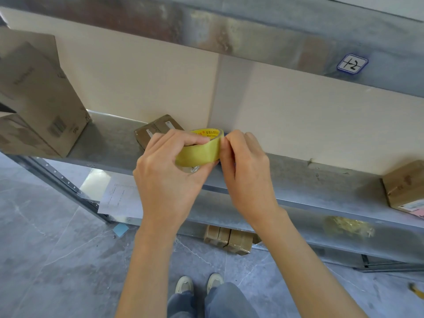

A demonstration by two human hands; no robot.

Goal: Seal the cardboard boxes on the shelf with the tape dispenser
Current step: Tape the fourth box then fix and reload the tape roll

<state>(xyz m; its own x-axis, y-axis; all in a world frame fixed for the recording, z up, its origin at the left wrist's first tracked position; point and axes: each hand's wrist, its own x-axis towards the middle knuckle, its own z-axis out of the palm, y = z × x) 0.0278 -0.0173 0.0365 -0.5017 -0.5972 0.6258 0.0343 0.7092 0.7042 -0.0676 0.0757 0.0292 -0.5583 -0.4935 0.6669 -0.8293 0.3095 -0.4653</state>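
Note:
A yellow tape roll [200, 149] is held in front of the metal shelf [298, 180]. My left hand [168, 171] grips the roll from the left, fingers curled over its top. My right hand [245, 166] pinches the roll's right edge with thumb and fingertips. Behind the roll, a small brown cardboard box [156, 129] lies on the shelf, partly hidden by my left hand. Two large cardboard boxes [39, 97] stand stacked at the shelf's left end, and another small box [405, 187] sits at the right end.
A cream wall panel [321, 120] backs the shelf; a steel upper shelf [252, 35] with a "12" label [352, 64] hangs overhead. Papers [119, 198] and crumpled tape [348, 226] lie on the lower shelf. Taped parcels [229, 239] rest on the grey floor near my shoes.

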